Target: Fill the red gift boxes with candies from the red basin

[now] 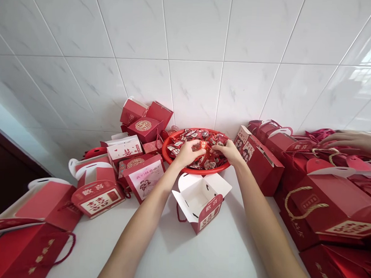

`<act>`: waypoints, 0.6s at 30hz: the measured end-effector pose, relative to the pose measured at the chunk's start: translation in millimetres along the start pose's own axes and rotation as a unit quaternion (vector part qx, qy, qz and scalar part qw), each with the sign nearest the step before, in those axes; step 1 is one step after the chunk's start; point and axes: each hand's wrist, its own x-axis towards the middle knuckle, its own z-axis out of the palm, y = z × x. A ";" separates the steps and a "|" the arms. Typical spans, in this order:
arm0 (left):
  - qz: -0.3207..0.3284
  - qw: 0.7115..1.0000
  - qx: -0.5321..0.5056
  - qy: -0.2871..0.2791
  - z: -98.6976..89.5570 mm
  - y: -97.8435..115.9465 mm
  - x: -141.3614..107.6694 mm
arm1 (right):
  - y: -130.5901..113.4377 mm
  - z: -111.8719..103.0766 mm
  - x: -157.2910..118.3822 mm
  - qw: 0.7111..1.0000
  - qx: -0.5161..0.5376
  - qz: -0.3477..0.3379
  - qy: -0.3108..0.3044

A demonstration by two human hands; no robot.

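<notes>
A small red packet (203,145) is held over the middle of the red bowl (202,172), pinched between the thumb and fingers of the left hand (188,154). The fingers of the right hand (231,152) are bent over the wrapped sweets (194,134) just to the right; whether anything is gripped by them cannot be told. The picking of sweets seems only partly done, as lots are left in the bowl. Just near the bowl, the open box (201,202) is set out with its flaps spread wide. Its pale floor can be seen, and its top has not been shut.

The box is stood on a white table (182,259). On the left, red boxes (97,184) are heaped, some with open tops. A picture box (145,179) is leaned close to the left arm (143,224), so it could be bumped. On the right, more boxes (340,201) are piled up, and the far ones are covered partly by another person's hand (358,142). The far side is closed off by a tiled wall (197,27).
</notes>
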 end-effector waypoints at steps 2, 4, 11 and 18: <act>0.002 1.000 -0.011 0.003 -0.3 -1.6 0.4 | -0.5 0.7 -0.7 1.000 -0.012 -0.001 -0.013; 0.007 1.000 -0.011 -0.002 -0.5 -2.3 0.6 | -1.8 1.6 -2.2 1.000 -0.008 -0.005 -0.013; -0.016 1.000 0.008 -0.012 1.8 -1.7 1.7 | -4.6 -0.3 -4.9 0.998 -0.051 -0.015 -0.043; -0.035 0.999 -0.005 -0.007 2.1 4.4 1.0 | -5.9 -2.8 -4.9 0.993 -0.058 -0.016 -0.101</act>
